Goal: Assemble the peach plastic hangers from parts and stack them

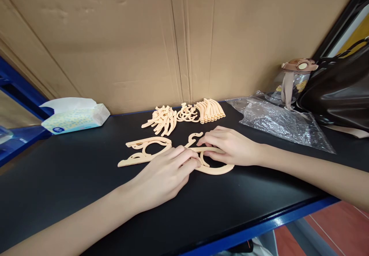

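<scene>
A cream plastic folding clothes hanger [215, 170] lies low over the black table, its hook [196, 136] pointing away from me. My left hand [167, 171] is closed on the hanger's near left part, its fingers hiding the joint there. On the hanger's right side, my right hand [229, 146] has its fingers curled around the upper arm, which passes under them. Left of my left hand, and partly behind it, lies another folded hanger [148, 148] of the same cream plastic. Behind both hands are loose hanger pieces: a pile of arms [163, 119], some hooks [188, 113] and a row of curved arms [210, 111].
A tissue pack [75, 117] stands at the back left. To the right lie a crumpled clear plastic bag [276, 121], a drink bottle [298, 81] with a brown lid and a dark leather bag [340, 87]. Cardboard [129, 44] walls the back; the table has a blue edge [259, 227].
</scene>
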Demonstrator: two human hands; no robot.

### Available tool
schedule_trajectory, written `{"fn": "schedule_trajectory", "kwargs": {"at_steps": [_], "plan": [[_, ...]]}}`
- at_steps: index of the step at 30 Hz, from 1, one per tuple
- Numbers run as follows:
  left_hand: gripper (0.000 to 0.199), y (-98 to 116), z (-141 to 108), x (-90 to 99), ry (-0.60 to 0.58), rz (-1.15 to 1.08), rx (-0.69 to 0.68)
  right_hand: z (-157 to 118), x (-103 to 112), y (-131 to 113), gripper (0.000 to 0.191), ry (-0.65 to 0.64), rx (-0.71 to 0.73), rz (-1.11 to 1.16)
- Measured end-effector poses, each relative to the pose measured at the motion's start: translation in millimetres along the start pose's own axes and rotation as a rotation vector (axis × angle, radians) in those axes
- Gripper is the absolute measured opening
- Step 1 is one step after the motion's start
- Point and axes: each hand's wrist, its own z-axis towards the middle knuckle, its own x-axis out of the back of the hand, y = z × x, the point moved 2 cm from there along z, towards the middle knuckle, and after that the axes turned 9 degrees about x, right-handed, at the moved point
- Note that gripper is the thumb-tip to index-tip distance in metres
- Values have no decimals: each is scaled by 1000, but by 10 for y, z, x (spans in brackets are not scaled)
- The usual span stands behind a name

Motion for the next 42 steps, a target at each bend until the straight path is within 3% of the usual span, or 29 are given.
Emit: {"fn": "schedule_trajectory", "kwargs": {"at_steps": [6,16,21,31,37,42], "plan": [[17,-65,-9,-48,76,88,49,3,28,5,18,-28,-23,97],[30,-101,-34,-42,-30,104,73,-16,53,-24,31,-39,55,215],[35,-125,-43,-44,-6,56,91,-9,66,-20,33,-44,46,221],[28,-84,-11,-10,13,-2,85,-17,149,-114,16,-140,18,241],[19,-103,5,-4,25,-190,217,1,179,-105,16,-179,37,228],[11,-145,-6,-3,-34,-271,348,6,136,-106,27,-201,53,234]]}}
